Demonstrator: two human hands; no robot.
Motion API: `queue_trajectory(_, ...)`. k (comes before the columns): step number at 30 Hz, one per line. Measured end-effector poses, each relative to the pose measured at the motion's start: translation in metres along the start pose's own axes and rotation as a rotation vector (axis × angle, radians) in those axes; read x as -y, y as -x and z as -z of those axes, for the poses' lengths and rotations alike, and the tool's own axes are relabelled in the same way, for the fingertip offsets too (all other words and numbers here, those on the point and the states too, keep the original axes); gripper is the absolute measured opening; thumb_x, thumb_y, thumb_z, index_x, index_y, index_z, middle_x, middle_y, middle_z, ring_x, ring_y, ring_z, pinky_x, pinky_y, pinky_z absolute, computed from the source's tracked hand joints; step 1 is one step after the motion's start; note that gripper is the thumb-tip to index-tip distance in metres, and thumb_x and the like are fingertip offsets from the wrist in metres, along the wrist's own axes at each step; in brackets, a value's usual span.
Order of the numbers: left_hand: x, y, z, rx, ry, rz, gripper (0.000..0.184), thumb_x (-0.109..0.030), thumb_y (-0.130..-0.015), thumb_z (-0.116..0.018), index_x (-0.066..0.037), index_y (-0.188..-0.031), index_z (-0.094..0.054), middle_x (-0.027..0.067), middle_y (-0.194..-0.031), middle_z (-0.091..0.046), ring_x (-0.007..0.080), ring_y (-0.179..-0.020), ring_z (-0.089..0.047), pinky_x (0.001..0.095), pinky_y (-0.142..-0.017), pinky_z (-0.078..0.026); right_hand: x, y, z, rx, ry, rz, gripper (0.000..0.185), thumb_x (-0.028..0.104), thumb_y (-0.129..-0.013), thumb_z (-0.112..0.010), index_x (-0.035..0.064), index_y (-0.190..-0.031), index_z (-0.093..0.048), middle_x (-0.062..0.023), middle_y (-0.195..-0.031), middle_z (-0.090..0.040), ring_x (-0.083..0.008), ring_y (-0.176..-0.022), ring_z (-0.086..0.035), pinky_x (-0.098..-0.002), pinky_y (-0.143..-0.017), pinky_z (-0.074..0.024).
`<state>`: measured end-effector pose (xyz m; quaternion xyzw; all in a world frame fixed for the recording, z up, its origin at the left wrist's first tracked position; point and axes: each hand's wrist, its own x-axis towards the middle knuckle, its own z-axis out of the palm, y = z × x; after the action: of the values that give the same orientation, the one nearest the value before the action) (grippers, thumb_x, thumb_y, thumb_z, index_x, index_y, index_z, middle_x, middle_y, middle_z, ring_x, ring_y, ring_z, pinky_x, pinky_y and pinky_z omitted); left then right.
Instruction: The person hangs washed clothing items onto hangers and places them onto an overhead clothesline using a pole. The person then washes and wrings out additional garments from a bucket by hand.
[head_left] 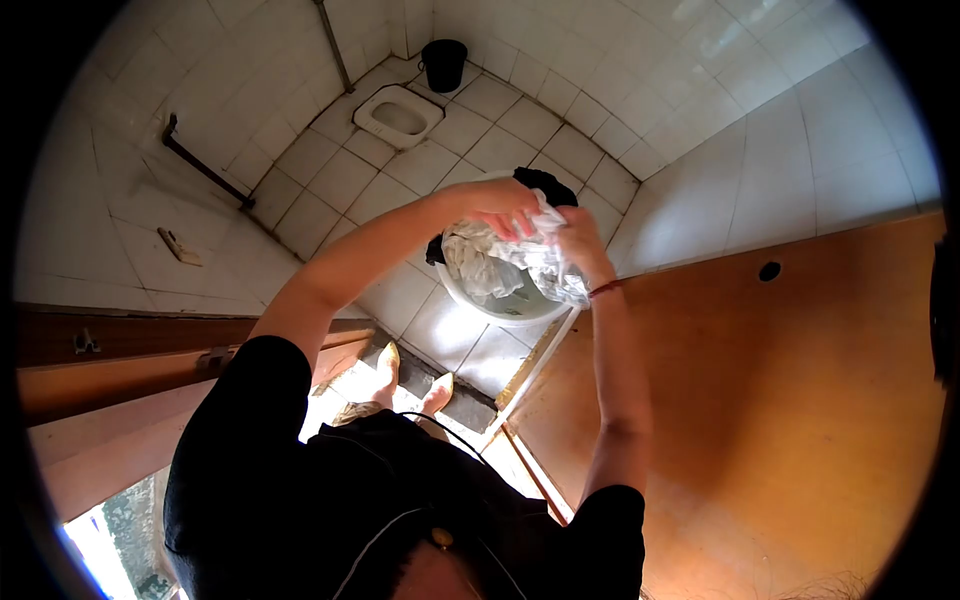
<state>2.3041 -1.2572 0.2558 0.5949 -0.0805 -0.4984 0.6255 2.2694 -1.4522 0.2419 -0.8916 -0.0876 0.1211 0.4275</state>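
Tiled floor (425, 168), white cloth (545, 252) in both grips (511, 211) (581, 241)

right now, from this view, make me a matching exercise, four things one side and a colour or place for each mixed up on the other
Column one
1. bucket
2. white cloth
3. wristband
4. wooden door

Column two
A. red, worn on the right arm
B. orange-brown, at the picture's right
C. black, near the squat toilet
D. in the left hand and right hand, above the basin

Pairs: 1-C, 2-D, 3-A, 4-B
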Motion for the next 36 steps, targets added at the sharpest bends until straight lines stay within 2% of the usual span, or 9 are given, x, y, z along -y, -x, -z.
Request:
queue_trajectory(3,0.002,-0.004,0.016,-0.183,-0.533,-0.195,0.048,-0.008,-0.072,-0.056,-0.002,-0.118,-0.043,0.0118,-0.113,-0.047,0.0229,-0.104,-0.049,0.0311,-0.085,-0.044,0.018,0.003,0.047,0.035,-0.195,-0.032,0.023,0.001,-0.067,-0.044,-0.001,-0.081,-0.063,-0.0038,-0.057,-0.056,-0.0107,-0.053,-0.05,-0.0253,-0.049,-0.0401)
queue_trajectory(5,-0.008,-0.002,-0.001,-0.253,-0.695,-0.673,0.062,-0.01,-0.064,-0.058,-0.005,-0.123,-0.041,0.0121,-0.121,-0.045,0.0222,-0.113,-0.041,0.0324,-0.098,-0.031,0.06,0.006,0.071,0.01,-0.2,-0.01,0.025,0.0,-0.066,-0.043,-0.0013,-0.081,-0.063,-0.0018,-0.058,-0.055,-0.0092,-0.053,-0.049,-0.024,-0.049,-0.0392)
queue_trajectory(10,-0.088,0.008,-0.023,-0.07,-0.604,-0.501,0.049,-0.013,-0.068,-0.062,-0.004,-0.115,-0.05,0.0068,-0.103,-0.058,0.0161,-0.095,-0.053,0.0296,-0.084,-0.041,0.149,0.006,0.133,-0.079,-0.125,0.15,0.029,-0.003,-0.065,-0.039,-0.0031,-0.081,-0.063,-0.0009,-0.063,-0.055,-0.0077,-0.055,-0.047,-0.022,-0.05,-0.0385)
queue_trajectory(17,-0.145,0.021,-0.006,-0.133,-0.912,-0.635,0.032,-0.019,-0.075,-0.061,-0.001,-0.1,-0.058,0.0051,-0.088,-0.062,0.014,-0.081,-0.057,0.0286,-0.074,-0.044,0.207,0.0,0.222,-0.399,-0.058,0.286,0.032,-0.002,-0.063,-0.038,0.0013,-0.081,-0.065,-0.0035,-0.067,-0.06,-0.0124,-0.056,-0.052,-0.0247,-0.053,-0.042)
queue_trajectory(21,-0.152,0.008,0.017,-0.497,-0.965,-0.571,0.028,-0.021,-0.077,-0.058,-0.002,-0.098,-0.06,0.0074,-0.086,-0.062,0.0153,-0.079,-0.058,0.0285,-0.072,-0.045,0.196,-0.003,0.26,-0.56,-0.063,0.372,0.032,-0.005,-0.065,-0.035,0.0015,-0.077,-0.064,-0.0055,-0.068,-0.059,-0.0108,-0.06,-0.052,-0.0219,-0.057,-0.0424)
queue_trajectory(24,-0.153,-0.006,0.043,-0.833,-0.716,-0.829,0.023,-0.019,-0.073,-0.057,-0.004,-0.09,-0.06,0.0091,-0.078,-0.062,0.0189,-0.067,-0.058,0.0316,-0.06,-0.046,0.141,0.0,0.265,-0.871,0.433,0.382,0.033,-0.001,-0.064,-0.04,0.0071,-0.082,-0.066,-0.0078,-0.068,-0.062,-0.0166,-0.058,-0.055,-0.0271,-0.057,-0.0438)
queue_trajectory(28,-0.085,-0.058,0.065,-0.751,-0.922,-0.717,0.021,-0.01,-0.071,-0.053,-0.007,-0.091,-0.06,0.0091,-0.075,-0.062,0.0195,-0.07,-0.058,0.0316,-0.069,-0.045,-0.029,-0.022,0.197,-0.95,0.611,0.371,0.03,0.0,-0.065,-0.047,0.0106,-0.089,-0.062,-0.0098,-0.087,-0.061,-0.0255,-0.079,-0.057,-0.0317,-0.068,-0.0455)
queue_trajectory(34,0.214,-0.186,0.08,-0.48,-1.16,-0.089,0.03,-0.011,-0.063,-0.057,-0.007,-0.093,-0.058,0.0155,-0.092,-0.059,0.0319,-0.091,-0.055,0.0416,-0.073,-0.045,-0.249,0.009,-0.076,-0.208,0.244,-0.321,0.027,0.003,-0.07,-0.047,0.0034,-0.095,-0.057,-0.0196,-0.095,-0.058,-0.0358,-0.093,-0.053,-0.0404,-0.079,-0.0421)
queue_trajectory(36,0.301,-0.209,0.07,-0.487,-1.106,-0.02,0.036,-0.008,-0.064,-0.055,-0.008,-0.099,-0.057,0.0141,-0.1,-0.057,0.032,-0.096,-0.053,0.0413,-0.079,-0.043,-0.348,0.016,-0.172,-0.191,0.197,-0.185,0.027,0.005,-0.068,-0.05,0.0051,-0.094,-0.057,-0.0176,-0.095,-0.058,-0.0353,-0.092,-0.053,-0.0403,-0.078,-0.0423)
